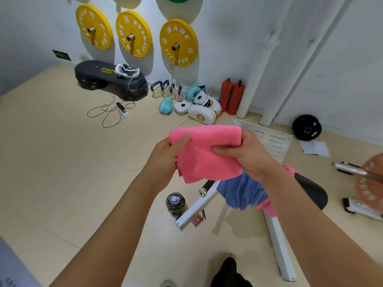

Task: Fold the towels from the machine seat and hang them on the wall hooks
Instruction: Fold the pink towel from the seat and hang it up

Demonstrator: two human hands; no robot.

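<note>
While both arms reach out over a beige gym floor (51, 162), a person holds a folded pink towel (205, 152) in mid-air at chest height. The left hand (167, 154) grips the towel's left edge, thumb pressed on the front and fingers curled behind the cloth. The right hand (246, 154) clasps the upper right corner, fingers wrapped over the top fold and thumb laid across the front. The towel hangs in layered folds, its lower corners drooping between the two wrists.

Below the right forearm, a blue towel (240, 191) lies heaped on the black machine seat (310, 189), with another pink towel (267, 206) partly tucked beneath it and showing at both sides. A dark water bottle (175, 203) stands on the floor just beside the machine's white frame (277, 245).

Three yellow weight plates (178, 42) hang on pegs on the white wall (238, 38). Under them sit kettlebells (163, 89), teal boxing gloves (165, 105), white strike pads (202, 112) and two red fire extinguishers (231, 96). A black stepper platform (99, 77) rests further left, with a loose cable (107, 112) coiled in front of it. A black plate (306, 127) leans near the far wall.
</note>
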